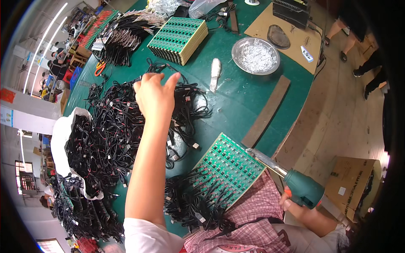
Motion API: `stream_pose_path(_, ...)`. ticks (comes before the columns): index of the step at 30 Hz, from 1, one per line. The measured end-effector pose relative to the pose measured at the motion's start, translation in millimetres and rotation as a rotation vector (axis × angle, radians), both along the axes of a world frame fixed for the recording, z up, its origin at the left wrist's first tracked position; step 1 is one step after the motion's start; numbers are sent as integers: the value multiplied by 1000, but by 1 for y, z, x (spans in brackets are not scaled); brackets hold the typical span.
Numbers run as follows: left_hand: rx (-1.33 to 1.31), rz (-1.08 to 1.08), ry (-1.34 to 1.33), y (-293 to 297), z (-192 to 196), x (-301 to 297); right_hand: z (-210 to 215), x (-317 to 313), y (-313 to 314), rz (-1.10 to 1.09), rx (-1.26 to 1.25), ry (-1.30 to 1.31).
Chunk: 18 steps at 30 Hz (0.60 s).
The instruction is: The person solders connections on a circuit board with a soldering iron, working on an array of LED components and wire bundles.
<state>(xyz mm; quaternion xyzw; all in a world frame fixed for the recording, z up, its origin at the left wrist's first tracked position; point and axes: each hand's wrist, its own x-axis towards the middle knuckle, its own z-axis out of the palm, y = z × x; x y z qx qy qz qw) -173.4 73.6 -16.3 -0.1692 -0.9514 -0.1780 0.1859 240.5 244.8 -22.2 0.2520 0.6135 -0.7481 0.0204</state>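
Presently the left hand (155, 98) is stretched out over the tangled heap of thin black wires with small white connectors (126, 126), fingers spread and slightly curled, palm down; whether the fingertips pinch a wire cannot be told, as the hand hides them. The right hand (300, 207) is closed round the grip of a green pistol-shaped soldering gun with a long metal barrel (291, 181), at four o'clock from the left hand. The barrel tip lies at the edge of a green rectangular circuit panel with rows of small black parts (230, 166), which rests partly on pink checked fabric (257, 211) over the person's lap. Black leads hang from the panel's near edge.

At one o'clock from the left hand sits a stack of green circuit panels with pale edges (179, 39). At two o'clock stands a round shiny metal bowl holding silvery scraps (255, 55). All rest on the dark green tabletop (236, 105).
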Motion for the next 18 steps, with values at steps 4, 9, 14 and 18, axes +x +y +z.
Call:
stream_pose_path(4,-79,171,-206,31,13,-20,11,4,-5,26,-8,-75)
stream_pose_path(9,730,-18,-402,11,-13,-58,-14,22,0,136,-3,38)
stream_pose_path(14,947,-294,-217,-6,52,-38,-13,16,1,78,-18,64)
stream_pose_path(18,916,-335,-242,-34,99,-44,0,2,-3,54,-87,18)
